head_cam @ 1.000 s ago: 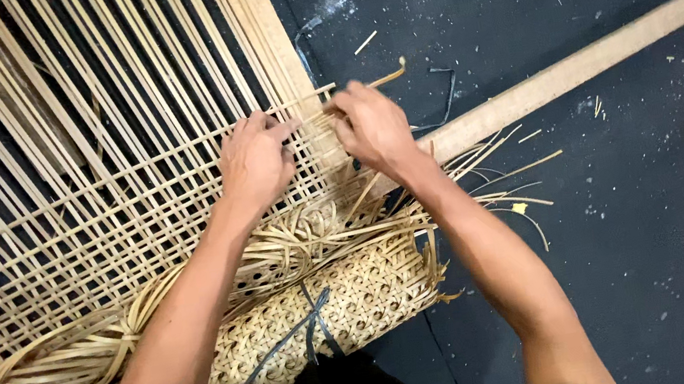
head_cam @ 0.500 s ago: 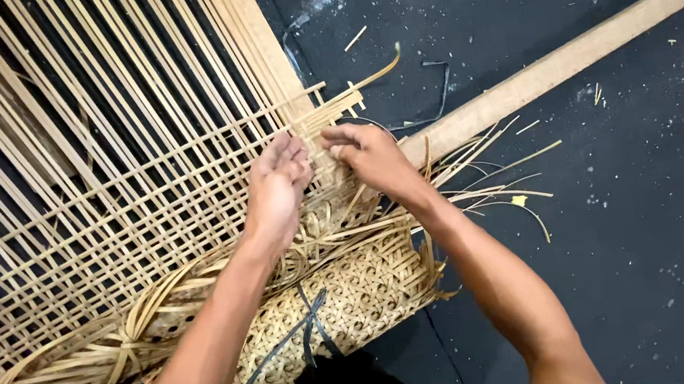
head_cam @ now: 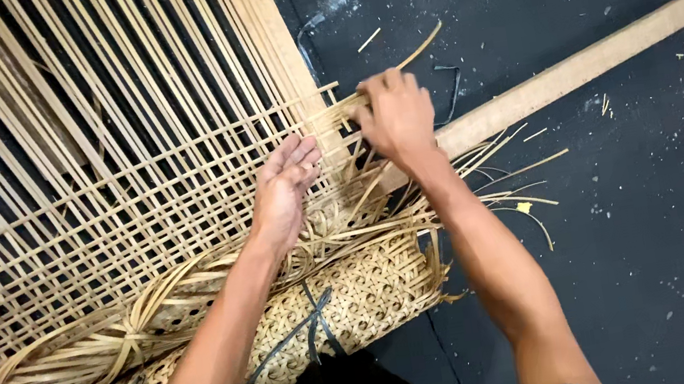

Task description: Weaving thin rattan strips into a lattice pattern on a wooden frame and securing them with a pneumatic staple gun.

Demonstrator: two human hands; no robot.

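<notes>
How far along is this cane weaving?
Done: a finished woven roll lies nearest the person. In hand: the right hand grips a cane strip at the wooden frame; the left hand rests on the open grid. Left: long unwoven strands beyond.

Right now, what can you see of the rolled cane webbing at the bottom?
The roll of woven cane webbing lies along the near edge of the open cane lattice, slanting up to the right. It is pale tan, with a fine, regular open-hole weave. Dark cords are tied round it. Loose strands drape over its top edge, and the left forearm crosses above it. Its left end runs out of frame.
</notes>
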